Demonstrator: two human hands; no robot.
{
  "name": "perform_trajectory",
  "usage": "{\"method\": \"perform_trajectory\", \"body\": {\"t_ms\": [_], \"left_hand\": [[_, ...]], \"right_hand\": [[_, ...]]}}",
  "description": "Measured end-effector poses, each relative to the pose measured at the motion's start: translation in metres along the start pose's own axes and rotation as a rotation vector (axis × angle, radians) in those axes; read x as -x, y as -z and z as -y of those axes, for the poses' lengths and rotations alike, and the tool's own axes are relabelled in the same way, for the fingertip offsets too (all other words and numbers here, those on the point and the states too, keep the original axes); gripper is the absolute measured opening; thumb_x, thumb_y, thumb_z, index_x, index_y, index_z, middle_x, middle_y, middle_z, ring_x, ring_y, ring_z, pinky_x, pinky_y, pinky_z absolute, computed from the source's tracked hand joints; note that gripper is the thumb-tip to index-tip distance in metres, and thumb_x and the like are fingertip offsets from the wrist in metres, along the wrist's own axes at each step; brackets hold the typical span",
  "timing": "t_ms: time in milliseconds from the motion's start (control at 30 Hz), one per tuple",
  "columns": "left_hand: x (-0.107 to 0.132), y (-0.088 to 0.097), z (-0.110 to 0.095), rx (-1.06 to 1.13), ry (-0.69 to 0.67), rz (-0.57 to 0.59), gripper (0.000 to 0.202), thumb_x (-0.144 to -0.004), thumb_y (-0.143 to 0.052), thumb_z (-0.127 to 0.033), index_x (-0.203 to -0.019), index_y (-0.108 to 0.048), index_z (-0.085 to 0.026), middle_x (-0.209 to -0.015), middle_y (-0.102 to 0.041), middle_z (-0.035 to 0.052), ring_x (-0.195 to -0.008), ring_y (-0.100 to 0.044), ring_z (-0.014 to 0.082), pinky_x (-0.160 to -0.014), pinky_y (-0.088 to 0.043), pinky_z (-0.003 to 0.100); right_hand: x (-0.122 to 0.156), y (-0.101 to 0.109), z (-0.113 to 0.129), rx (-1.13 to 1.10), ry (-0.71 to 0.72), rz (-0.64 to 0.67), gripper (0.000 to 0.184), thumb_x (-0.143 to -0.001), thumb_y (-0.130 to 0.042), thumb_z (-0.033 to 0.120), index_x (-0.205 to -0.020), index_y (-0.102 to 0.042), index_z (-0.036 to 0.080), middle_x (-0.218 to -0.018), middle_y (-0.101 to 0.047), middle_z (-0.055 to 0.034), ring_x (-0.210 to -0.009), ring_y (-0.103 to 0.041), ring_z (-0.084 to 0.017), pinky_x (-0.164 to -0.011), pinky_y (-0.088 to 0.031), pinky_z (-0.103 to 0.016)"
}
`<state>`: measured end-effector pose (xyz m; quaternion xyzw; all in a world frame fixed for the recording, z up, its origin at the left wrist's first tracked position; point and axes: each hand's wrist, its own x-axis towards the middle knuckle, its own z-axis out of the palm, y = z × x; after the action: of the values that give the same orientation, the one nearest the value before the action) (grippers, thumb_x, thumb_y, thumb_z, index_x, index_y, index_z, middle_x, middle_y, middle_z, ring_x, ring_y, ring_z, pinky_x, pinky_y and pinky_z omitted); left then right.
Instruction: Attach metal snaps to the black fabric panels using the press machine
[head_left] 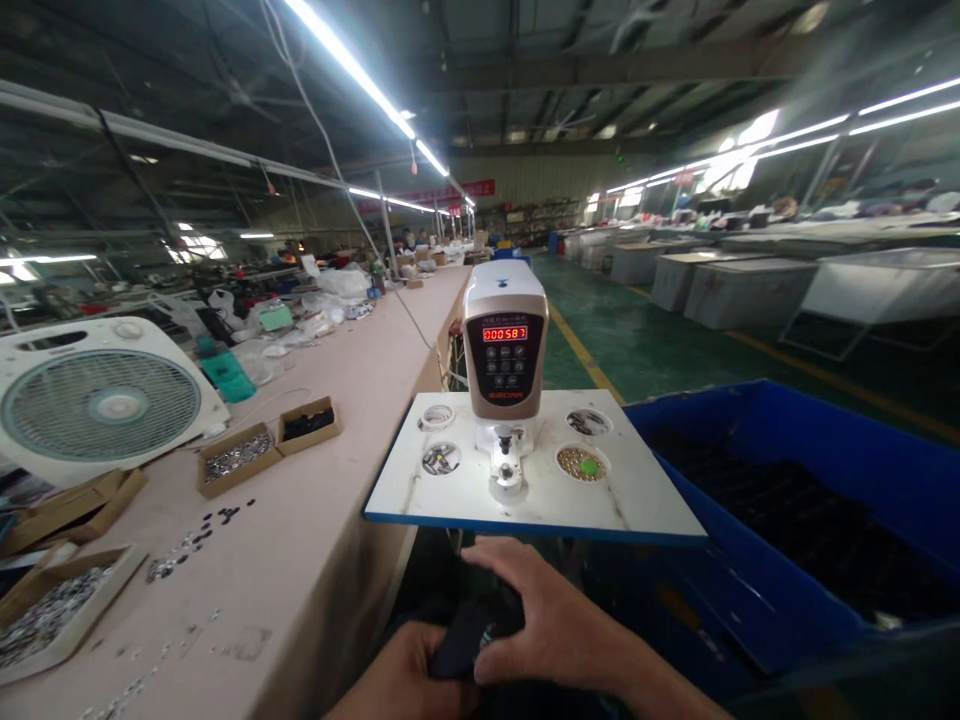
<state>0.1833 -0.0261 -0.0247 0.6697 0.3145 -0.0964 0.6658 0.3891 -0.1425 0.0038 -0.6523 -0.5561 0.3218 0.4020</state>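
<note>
A dark piece of cloth [469, 630] with small pale lettering is low in the view, before the near edge of the machine table. My left hand [409, 670] grips its lower left part, the fingers closed. Around its right side curves my right hand [551, 625], thumb on the cloth and fingers arched over the top. Just beyond stands a snap-button press [504, 340] with a red display. Its die [506, 465] sits on the white table board [450, 505]; nothing lies on the die. Round wells in the board hold small metal parts [581, 463].
On the long bench at left are boxes of metal fasteners [238, 458], loose buttons [199, 540], a box of dark pieces [307, 425] and a box fan [112, 395]. A large blue bin [757, 400] with dark cloth stands at right.
</note>
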Motion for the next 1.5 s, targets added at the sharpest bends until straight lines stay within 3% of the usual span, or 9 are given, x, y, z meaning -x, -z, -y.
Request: {"method": "perform_trajectory", "body": {"t_ms": [67, 133, 233, 300, 567, 733, 1133, 1333, 1500], "left_hand": [[-0.019, 0.002, -0.02, -0.009, -0.086, 0.07, 0.033, -0.069, -0.08, -0.041, -0.07, -0.061, -0.014, -0.063, -0.05, -0.0037, -0.057, -0.042, 0.0091, -0.052, -0.031, 0.023], [-0.034, 0.003, -0.042, -0.057, -0.163, 0.135, 0.032, -0.071, -0.075, -0.04, -0.067, -0.056, -0.014, -0.06, -0.042, -0.0049, -0.056, -0.033, 0.0074, -0.051, -0.023, 0.024], [-0.052, 0.006, -0.068, -0.181, -0.204, 0.156, 0.034, -0.071, -0.073, -0.04, -0.063, -0.049, -0.016, -0.059, -0.036, -0.006, -0.055, -0.027, 0.0074, -0.049, -0.017, 0.025], [-0.064, 0.009, -0.078, -0.245, -0.219, 0.148, 0.032, -0.071, -0.07, -0.039, -0.062, -0.048, -0.017, -0.058, -0.036, -0.0061, -0.055, -0.027, 0.0079, -0.05, -0.018, 0.026], [-0.116, 0.026, -0.096, -0.256, -0.233, 0.054, 0.02, -0.071, -0.063, -0.034, -0.066, -0.056, -0.016, -0.059, -0.041, -0.0055, -0.057, -0.032, 0.0097, -0.055, -0.025, 0.026], [-0.132, 0.031, -0.102, -0.1, -0.158, 0.153, 0.026, -0.068, -0.07, -0.039, -0.069, -0.057, -0.016, -0.061, -0.046, -0.0047, -0.057, -0.036, 0.0096, -0.056, -0.027, 0.025], [-0.166, 0.039, -0.119, -0.213, -0.214, -0.005, 0.024, -0.072, -0.062, -0.04, -0.073, -0.061, -0.016, -0.06, -0.051, -0.0039, -0.054, -0.042, 0.0107, -0.053, -0.03, 0.025], [-0.188, 0.048, -0.13, -0.258, -0.253, -0.099, 0.021, -0.071, -0.062, -0.037, -0.069, -0.061, -0.016, -0.059, -0.05, -0.0037, -0.057, -0.042, 0.012, -0.055, -0.029, 0.026], [-0.198, 0.056, -0.13, -0.25, -0.228, -0.122, 0.025, -0.069, -0.067, -0.04, -0.071, -0.065, -0.016, -0.063, -0.058, -0.0017, -0.06, -0.048, 0.0151, -0.06, -0.034, 0.028]], "right_hand": [[0.009, -0.001, -0.001, 0.027, -0.051, 0.093, 0.087, -0.055, -0.091, 0.039, -0.136, -0.061, 0.025, -0.135, -0.062, -0.0087, -0.123, -0.055, -0.033, -0.105, -0.04, -0.04], [0.01, 0.004, -0.007, -0.022, -0.127, 0.115, 0.06, -0.064, -0.085, 0.033, -0.121, -0.07, 0.024, -0.111, -0.073, -0.003, -0.102, -0.065, -0.027, -0.087, -0.047, -0.032], [0.004, 0.018, -0.018, -0.041, -0.189, 0.062, 0.019, -0.074, -0.076, 0.029, -0.09, -0.073, 0.02, -0.081, -0.071, 0.0028, -0.076, -0.063, -0.018, -0.065, -0.041, -0.024], [-0.002, 0.027, -0.023, -0.011, -0.218, 0.009, 0.012, -0.077, -0.073, 0.029, -0.08, -0.07, 0.018, -0.072, -0.066, 0.0035, -0.07, -0.058, -0.016, -0.06, -0.036, -0.024], [-0.035, 0.034, -0.042, -0.231, -0.295, -0.184, 0.015, -0.083, -0.061, 0.031, -0.088, -0.068, 0.018, -0.078, -0.067, 0.0004, -0.075, -0.058, -0.018, -0.067, -0.041, -0.026], [-0.046, 0.046, -0.048, -0.291, -0.299, -0.117, 0.023, -0.085, -0.061, 0.041, -0.086, -0.068, 0.019, -0.077, -0.066, 0.0001, -0.075, -0.058, -0.019, -0.065, -0.04, -0.027], [-0.086, 0.071, -0.078, 0.281, -0.204, -0.253, 0.025, -0.092, -0.056, 0.038, -0.076, -0.063, 0.02, -0.077, -0.07, -0.0036, -0.074, -0.063, -0.022, -0.065, -0.036, -0.029], [-0.11, 0.078, -0.092, 0.237, -0.166, -0.363, 0.02, -0.09, -0.06, 0.035, -0.104, -0.067, 0.023, -0.099, -0.075, -0.0043, -0.094, -0.067, -0.025, -0.078, -0.042, -0.03], [-0.119, 0.078, -0.1, 0.218, -0.146, -0.405, 0.018, -0.088, -0.061, 0.035, -0.101, -0.068, 0.024, -0.1, -0.075, -0.0037, -0.095, -0.068, -0.025, -0.079, -0.044, -0.031]]}}
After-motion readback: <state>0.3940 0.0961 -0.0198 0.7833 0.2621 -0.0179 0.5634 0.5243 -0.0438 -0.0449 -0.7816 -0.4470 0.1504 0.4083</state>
